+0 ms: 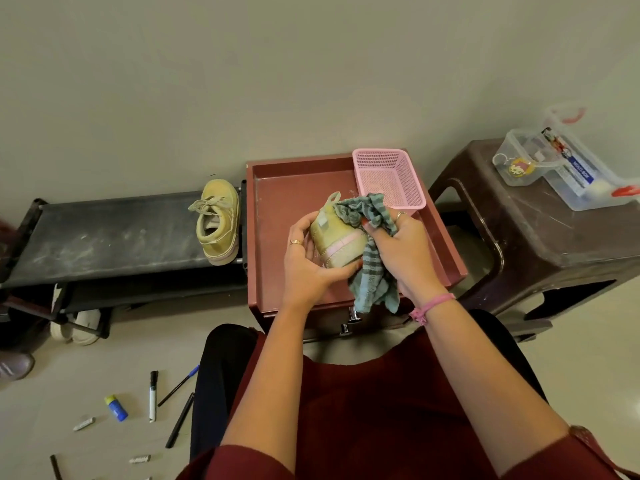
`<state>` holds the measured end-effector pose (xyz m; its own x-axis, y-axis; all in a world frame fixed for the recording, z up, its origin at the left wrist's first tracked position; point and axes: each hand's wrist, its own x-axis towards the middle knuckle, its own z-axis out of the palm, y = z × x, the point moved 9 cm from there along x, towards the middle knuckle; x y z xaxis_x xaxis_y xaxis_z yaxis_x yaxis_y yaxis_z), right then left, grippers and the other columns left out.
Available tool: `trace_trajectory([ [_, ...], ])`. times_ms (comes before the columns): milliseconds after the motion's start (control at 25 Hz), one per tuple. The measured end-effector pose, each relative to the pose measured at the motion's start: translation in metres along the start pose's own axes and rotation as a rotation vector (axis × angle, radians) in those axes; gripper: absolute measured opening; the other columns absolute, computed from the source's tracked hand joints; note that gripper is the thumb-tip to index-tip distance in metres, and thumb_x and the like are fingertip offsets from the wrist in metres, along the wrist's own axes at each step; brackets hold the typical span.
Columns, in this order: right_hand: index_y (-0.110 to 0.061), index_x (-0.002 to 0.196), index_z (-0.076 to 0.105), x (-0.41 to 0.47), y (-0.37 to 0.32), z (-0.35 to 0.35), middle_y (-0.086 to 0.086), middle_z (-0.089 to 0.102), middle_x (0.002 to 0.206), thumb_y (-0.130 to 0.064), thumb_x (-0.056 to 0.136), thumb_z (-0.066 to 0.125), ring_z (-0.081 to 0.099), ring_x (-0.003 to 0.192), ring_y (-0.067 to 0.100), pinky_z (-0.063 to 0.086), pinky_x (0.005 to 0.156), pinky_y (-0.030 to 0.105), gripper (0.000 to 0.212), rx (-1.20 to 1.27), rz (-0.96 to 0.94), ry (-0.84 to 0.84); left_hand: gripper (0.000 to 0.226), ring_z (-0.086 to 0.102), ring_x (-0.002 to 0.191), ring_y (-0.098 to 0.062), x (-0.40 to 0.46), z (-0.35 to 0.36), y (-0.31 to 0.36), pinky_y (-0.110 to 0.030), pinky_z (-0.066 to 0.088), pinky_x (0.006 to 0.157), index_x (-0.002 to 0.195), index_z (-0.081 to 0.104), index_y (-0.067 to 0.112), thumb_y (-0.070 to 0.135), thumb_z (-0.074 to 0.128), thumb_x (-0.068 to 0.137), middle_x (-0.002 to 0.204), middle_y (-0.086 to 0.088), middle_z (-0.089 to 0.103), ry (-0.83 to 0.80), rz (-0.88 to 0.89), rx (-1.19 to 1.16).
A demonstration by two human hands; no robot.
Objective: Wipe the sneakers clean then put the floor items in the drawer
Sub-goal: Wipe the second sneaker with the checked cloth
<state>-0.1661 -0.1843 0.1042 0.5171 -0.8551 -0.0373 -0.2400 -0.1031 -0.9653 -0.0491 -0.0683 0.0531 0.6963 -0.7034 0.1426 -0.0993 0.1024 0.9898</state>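
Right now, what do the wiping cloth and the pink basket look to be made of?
Cloth: soft woven fabric, likely cotton, matte; it drapes and crumples, with grey-green stripes. Pink basket: rigid moulded plastic, slightly glossy; fine mesh walls and a smooth rim.

A plain grey-beige wall (311, 81) rises behind a low black shoe rack (114, 233) and a dark brown plastic stool (540, 244), both on pale tiled floor (86, 368).

Sneaker (337, 242) toe hidden behind cloth (372, 268); box label (579, 172) unreadable.
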Motion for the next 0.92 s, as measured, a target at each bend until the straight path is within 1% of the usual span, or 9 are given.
trace_trajectory([
  [80, -0.028, 0.097, 0.068, -0.004, 0.003, 0.002, -0.010, 0.070, 0.094, -0.013, 0.088, 0.064, 0.066, 0.094, 0.011, 0.053, 0.090, 0.040, 0.018, -0.040, -0.008, -0.002, 0.088, 0.056, 0.119, -0.010, -0.005, 0.000, -0.005, -0.016, 0.045, 0.093, 0.127, 0.045, 0.012, -0.005, 0.091, 0.055, 0.129, -0.009, 0.052, -0.004, -0.020, 0.012],
  [160, -0.020, 0.104, 0.070, -0.011, -0.001, 0.006, -0.008, 0.068, 0.098, -0.007, 0.086, 0.063, 0.064, 0.097, 0.012, 0.050, 0.092, 0.028, 0.023, -0.142, -0.101, -0.003, 0.089, 0.054, 0.119, -0.009, -0.011, -0.005, -0.007, -0.017, 0.043, 0.095, 0.129, 0.045, 0.014, 0.006, 0.093, 0.055, 0.128, -0.004, 0.053, 0.011, -0.006, 0.101],
  [200, -0.016, 0.107, 0.070, -0.015, -0.006, 0.010, -0.006, 0.067, 0.101, -0.003, 0.084, 0.063, 0.062, 0.099, 0.014, 0.047, 0.092, 0.024, 0.027, -0.214, -0.185, -0.010, 0.092, 0.051, 0.119, -0.004, -0.012, -0.009, -0.005, -0.015, 0.040, 0.097, 0.131, 0.044, 0.015, 0.011, 0.094, 0.055, 0.128, 0.000, 0.051, 0.014, 0.001, 0.163],
  [320, -0.016, 0.115, 0.067, -0.032, -0.018, 0.031, -0.002, 0.063, 0.113, 0.004, 0.076, 0.062, 0.053, 0.102, 0.020, 0.037, 0.091, 0.024, 0.043, -0.407, -0.392, -0.075, 0.108, 0.036, 0.119, 0.019, -0.016, -0.022, 0.000, 0.000, 0.028, 0.098, 0.143, 0.035, 0.018, 0.024, 0.095, 0.054, 0.128, 0.017, 0.040, -0.004, -0.008, 0.357],
  [480, -0.024, 0.117, 0.066, -0.058, -0.018, 0.055, -0.006, 0.061, 0.107, 0.003, 0.068, 0.062, 0.051, 0.094, 0.019, 0.040, 0.082, 0.020, 0.055, -0.637, -0.523, -0.096, 0.110, 0.036, 0.122, 0.015, -0.031, -0.042, -0.008, 0.000, 0.028, 0.098, 0.144, 0.034, 0.022, 0.034, 0.094, 0.052, 0.129, 0.013, 0.040, -0.021, -0.059, 0.448],
  [600, -0.019, 0.112, 0.068, -0.043, -0.011, 0.066, -0.002, 0.061, 0.101, -0.006, 0.077, 0.059, 0.052, 0.092, 0.021, 0.048, 0.075, 0.030, 0.039, -0.692, -0.414, -0.097, 0.100, 0.045, 0.120, 0.005, -0.038, -0.054, -0.017, -0.012, 0.039, 0.100, 0.137, 0.041, 0.024, 0.035, 0.092, 0.052, 0.128, 0.010, 0.046, 0.034, -0.082, 0.428],
  [720, -0.009, 0.088, 0.065, -0.006, 0.011, 0.073, 0.004, 0.058, 0.092, -0.013, 0.084, 0.057, 0.056, 0.087, 0.025, 0.046, 0.073, 0.035, 0.010, -0.745, -0.229, -0.131, 0.093, 0.049, 0.118, -0.003, -0.044, -0.057, -0.023, -0.030, 0.046, 0.100, 0.134, 0.044, 0.024, 0.025, 0.090, 0.053, 0.125, 0.010, 0.048, 0.049, -0.078, 0.413],
  [800, -0.009, 0.079, 0.060, 0.014, 0.024, 0.077, 0.004, 0.059, 0.085, -0.015, 0.085, 0.058, 0.058, 0.083, 0.027, 0.038, 0.064, 0.031, 0.009, -0.740, -0.103, -0.161, 0.089, 0.050, 0.116, -0.003, -0.047, -0.058, -0.023, -0.027, 0.046, 0.098, 0.133, 0.045, 0.025, 0.022, 0.087, 0.054, 0.123, 0.010, 0.048, 0.040, -0.064, 0.409],
  [920, -0.007, 0.088, 0.065, 0.010, 0.022, 0.090, 0.006, 0.065, 0.092, -0.011, 0.086, 0.055, 0.058, 0.090, 0.028, 0.041, 0.067, 0.031, 0.011, -0.705, -0.073, -0.208, 0.090, 0.050, 0.116, -0.003, -0.046, -0.065, -0.024, -0.024, 0.046, 0.097, 0.132, 0.045, 0.028, 0.020, 0.087, 0.053, 0.123, 0.009, 0.048, 0.038, -0.059, 0.401],
])
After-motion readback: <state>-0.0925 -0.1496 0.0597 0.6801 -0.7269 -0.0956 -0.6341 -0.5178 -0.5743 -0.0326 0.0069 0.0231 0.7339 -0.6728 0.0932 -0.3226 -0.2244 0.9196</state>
